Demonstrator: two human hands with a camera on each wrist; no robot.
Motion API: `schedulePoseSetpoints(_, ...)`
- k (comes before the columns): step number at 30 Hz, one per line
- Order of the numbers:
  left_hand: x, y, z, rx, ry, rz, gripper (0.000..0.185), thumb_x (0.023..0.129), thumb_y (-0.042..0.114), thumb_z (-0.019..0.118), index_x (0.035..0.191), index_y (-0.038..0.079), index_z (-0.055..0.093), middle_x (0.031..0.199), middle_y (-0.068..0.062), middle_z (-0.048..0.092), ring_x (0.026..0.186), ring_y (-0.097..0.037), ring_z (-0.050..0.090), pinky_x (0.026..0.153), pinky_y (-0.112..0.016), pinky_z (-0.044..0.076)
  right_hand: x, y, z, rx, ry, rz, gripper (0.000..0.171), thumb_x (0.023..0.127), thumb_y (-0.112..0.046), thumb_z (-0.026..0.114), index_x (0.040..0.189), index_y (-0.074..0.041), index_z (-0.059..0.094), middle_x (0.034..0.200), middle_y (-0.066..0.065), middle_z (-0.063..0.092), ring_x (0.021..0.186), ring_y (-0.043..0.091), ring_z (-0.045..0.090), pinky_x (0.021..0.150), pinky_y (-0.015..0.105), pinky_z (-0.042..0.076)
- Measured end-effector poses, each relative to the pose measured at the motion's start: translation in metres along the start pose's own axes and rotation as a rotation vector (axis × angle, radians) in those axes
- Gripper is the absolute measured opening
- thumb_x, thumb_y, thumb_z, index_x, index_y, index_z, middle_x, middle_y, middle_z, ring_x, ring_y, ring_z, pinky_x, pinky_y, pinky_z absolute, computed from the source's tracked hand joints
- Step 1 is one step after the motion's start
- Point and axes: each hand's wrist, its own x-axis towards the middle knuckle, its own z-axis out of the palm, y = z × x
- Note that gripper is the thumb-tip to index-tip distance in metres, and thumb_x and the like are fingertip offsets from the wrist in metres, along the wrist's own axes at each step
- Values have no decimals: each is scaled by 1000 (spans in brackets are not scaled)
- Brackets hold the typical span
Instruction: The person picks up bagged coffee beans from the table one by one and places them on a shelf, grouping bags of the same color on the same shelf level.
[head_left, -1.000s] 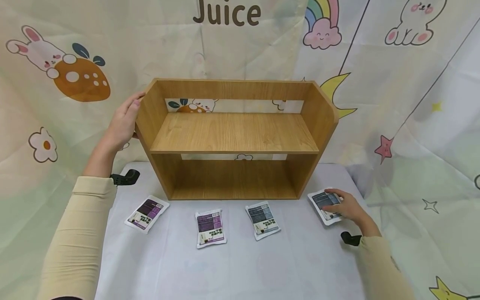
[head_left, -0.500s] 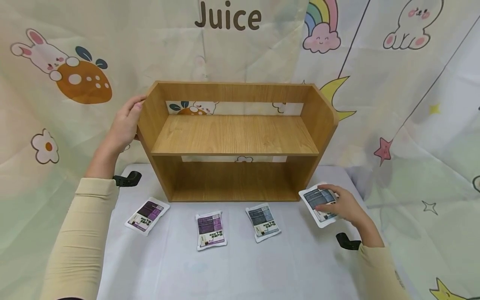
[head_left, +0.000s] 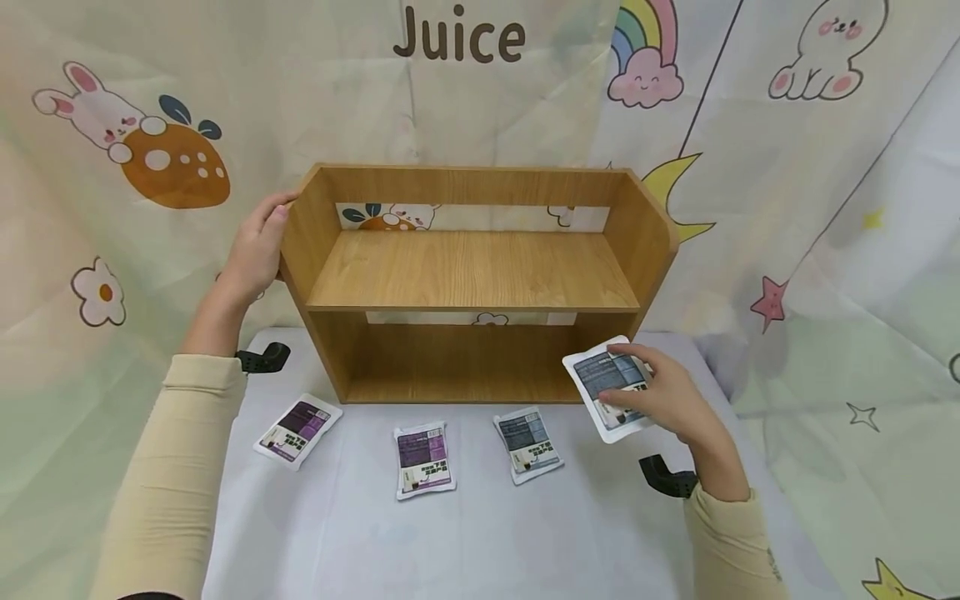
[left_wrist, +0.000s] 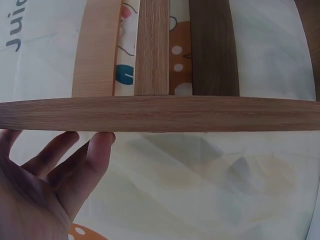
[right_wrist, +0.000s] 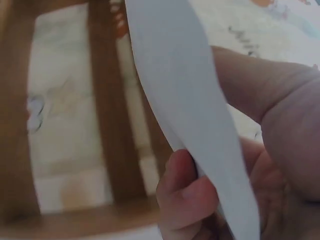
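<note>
At the lower right front of the wooden shelf (head_left: 472,271), the right hand (head_left: 672,397) is pinching a blue-grey pouch (head_left: 604,375) — long axis slanting down rightward — while the left hand (head_left: 255,257) is pressing the shelf's left side.

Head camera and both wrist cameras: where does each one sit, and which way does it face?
Head: worn on the head, facing forward and down at the shelf and white table; shows the left hand, right hand and sleeved forearms.
Left wrist: on that wrist, facing the shelf's side panel; shows part of the left hand.
Right wrist: on that wrist, facing the held packet, with the shelf blurred beyond; shows part of the right hand.
Head and right wrist share the held packet and shelf.
</note>
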Motion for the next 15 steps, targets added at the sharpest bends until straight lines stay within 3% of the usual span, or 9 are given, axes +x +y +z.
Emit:
schedulePoseSetpoints(8, -2, 1, 2, 8, -1, -12, 54, 103, 51, 22, 152, 30, 30, 142, -20, 36, 114, -45, 48, 56, -28, 51, 28, -64, 3, 44, 22, -57, 74, 78, -31, 83, 142, -17, 49, 146, 16, 38, 117, 35, 43, 90, 48, 44)
schedulePoseSetpoints(10, -2, 2, 4, 10, -10, -23, 54, 103, 52, 21, 152, 31, 29, 143, -19, 35, 115, -45, 47, 60, -33, 53, 37, -78, 3, 56, 35, -68, 73, 79, -28, 82, 142, -16, 48, 145, 15, 39, 119, 35, 42, 93, 49, 43)
schedulePoseSetpoints(15, -3, 2, 2, 13, -16, -27, 54, 103, 53, 20, 153, 33, 27, 144, -20, 35, 116, -45, 47, 67, -43, 53, 60, -114, 6, 61, 43, -83, 72, 80, -27, 81, 142, -18, 48, 140, 13, 43, 114, 32, 44, 90, 45, 44)
